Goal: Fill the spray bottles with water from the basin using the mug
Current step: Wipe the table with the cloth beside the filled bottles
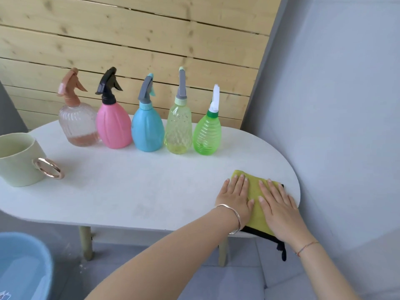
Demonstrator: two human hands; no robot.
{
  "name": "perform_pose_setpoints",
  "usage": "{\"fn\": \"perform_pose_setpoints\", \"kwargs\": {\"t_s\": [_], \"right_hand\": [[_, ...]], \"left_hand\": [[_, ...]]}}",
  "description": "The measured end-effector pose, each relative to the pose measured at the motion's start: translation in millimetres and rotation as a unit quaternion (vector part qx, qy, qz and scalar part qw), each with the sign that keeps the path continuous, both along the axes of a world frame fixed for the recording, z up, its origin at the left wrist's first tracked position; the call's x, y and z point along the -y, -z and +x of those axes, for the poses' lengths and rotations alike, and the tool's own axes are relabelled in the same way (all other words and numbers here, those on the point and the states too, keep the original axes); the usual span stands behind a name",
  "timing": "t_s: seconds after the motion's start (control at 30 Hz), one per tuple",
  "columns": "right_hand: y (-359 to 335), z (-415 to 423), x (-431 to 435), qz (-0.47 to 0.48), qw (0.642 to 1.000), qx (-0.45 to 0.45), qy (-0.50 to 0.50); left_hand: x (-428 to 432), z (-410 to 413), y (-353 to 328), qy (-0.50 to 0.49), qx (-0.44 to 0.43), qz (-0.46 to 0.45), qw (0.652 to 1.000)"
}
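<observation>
Several spray bottles stand in a row at the back of the white table (129,191): a clear one (79,126) with a copper head and some water, a pink one (113,126), a blue one (147,133), a yellow-green one (178,131) and a green one (207,135). All have their spray heads on. A pale green mug (18,161) with a gold ring handle stands at the table's left. The blue basin (23,267) holds water at the bottom left, on the floor. My left hand (236,195) and my right hand (279,202) lie flat on a yellow cloth (254,191) at the table's right end.
A wooden plank wall (151,40) rises behind the bottles. A grey wall (335,126) stands close to the table's right end. The cloth's black edge hangs over the table's front rim. Wooden table legs (86,243) stand on a grey floor.
</observation>
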State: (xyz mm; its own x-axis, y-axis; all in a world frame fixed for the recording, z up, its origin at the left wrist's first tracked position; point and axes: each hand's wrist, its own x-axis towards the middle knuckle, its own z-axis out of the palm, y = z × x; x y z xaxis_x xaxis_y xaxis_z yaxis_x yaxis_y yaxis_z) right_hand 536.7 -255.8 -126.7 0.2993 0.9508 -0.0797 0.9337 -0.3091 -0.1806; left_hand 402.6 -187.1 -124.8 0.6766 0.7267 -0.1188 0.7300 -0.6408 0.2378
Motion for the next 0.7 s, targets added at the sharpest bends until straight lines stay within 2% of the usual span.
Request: {"fn": "perform_pose_setpoints", "kwargs": {"t_s": [0.4, 0.7], "right_hand": [[-6, 77, -83, -0.016, 0.999, -0.023, -0.027], [-10, 90, -106, -0.022, 0.999, -0.022, -0.044]], "left_hand": [[-67, 73, -3, -0.054, -0.021, -0.002, 0.998], [-83, 83, -3, -0.072, -0.033, 0.0, 0.997]]}}
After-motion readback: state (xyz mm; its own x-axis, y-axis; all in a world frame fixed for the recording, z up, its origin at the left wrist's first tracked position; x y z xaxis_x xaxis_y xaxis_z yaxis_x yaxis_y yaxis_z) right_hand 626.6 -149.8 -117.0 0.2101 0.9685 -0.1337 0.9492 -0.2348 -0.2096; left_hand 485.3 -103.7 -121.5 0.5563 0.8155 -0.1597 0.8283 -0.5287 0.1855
